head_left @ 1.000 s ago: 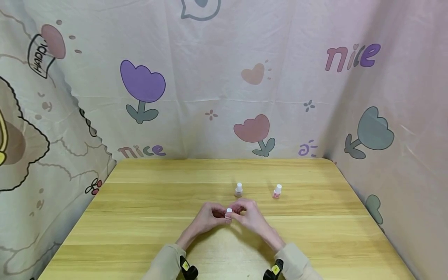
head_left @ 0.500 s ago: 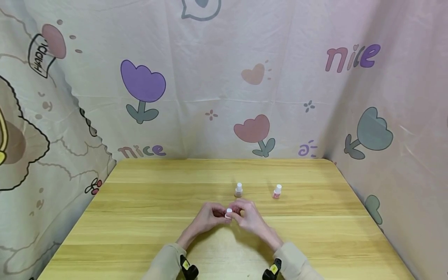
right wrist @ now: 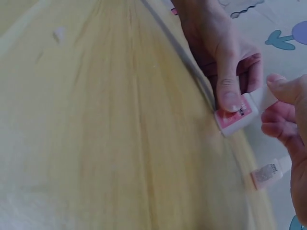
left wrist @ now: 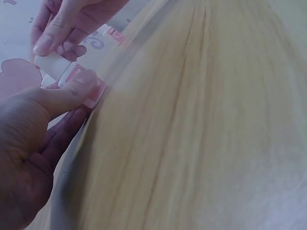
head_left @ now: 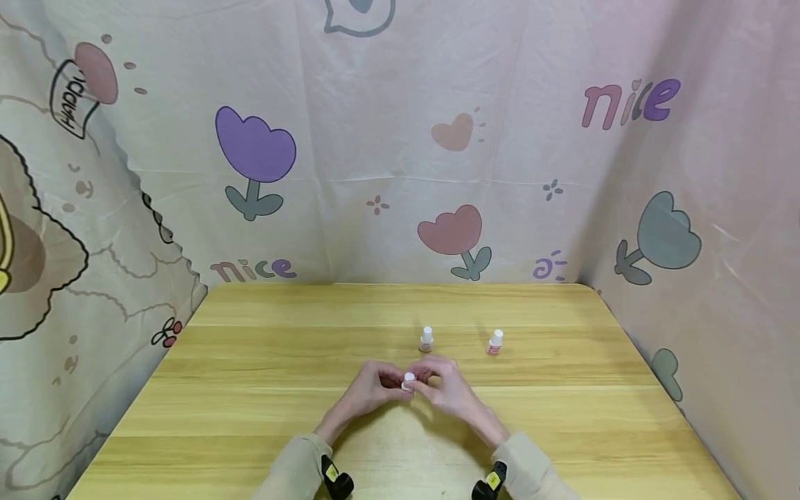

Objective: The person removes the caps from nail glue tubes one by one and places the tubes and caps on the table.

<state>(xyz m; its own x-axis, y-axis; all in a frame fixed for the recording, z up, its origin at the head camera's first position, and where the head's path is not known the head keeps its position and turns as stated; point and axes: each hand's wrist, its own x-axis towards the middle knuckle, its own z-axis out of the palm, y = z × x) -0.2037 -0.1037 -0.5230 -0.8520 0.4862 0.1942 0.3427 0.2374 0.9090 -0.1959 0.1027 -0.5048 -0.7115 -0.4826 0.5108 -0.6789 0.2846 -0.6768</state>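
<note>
A small bottle with a pink label [left wrist: 98, 93] and a white cap [head_left: 409, 377] is between my two hands above the middle of the table. My left hand [head_left: 370, 387] grips its body, the thumb lying across the label in both wrist views. From the other side, my right hand [head_left: 448, 386] pinches the white cap with its thumb and curled fingers, as the left wrist view shows. The bottle tilts in the wrist views, and the fingers cover part of its body.
Beyond my hands, one white-capped bottle [head_left: 426, 340] stands on the wooden table [head_left: 281, 347]. Another similar bottle with a pinkish label [head_left: 494, 343] stands farther right. Behind the table hangs a patterned cloth [head_left: 350, 208], with more cloth at both sides.
Both hands stay in place around the bottle. The right wrist shifts only slightly, and the two standing bottles have not moved.
</note>
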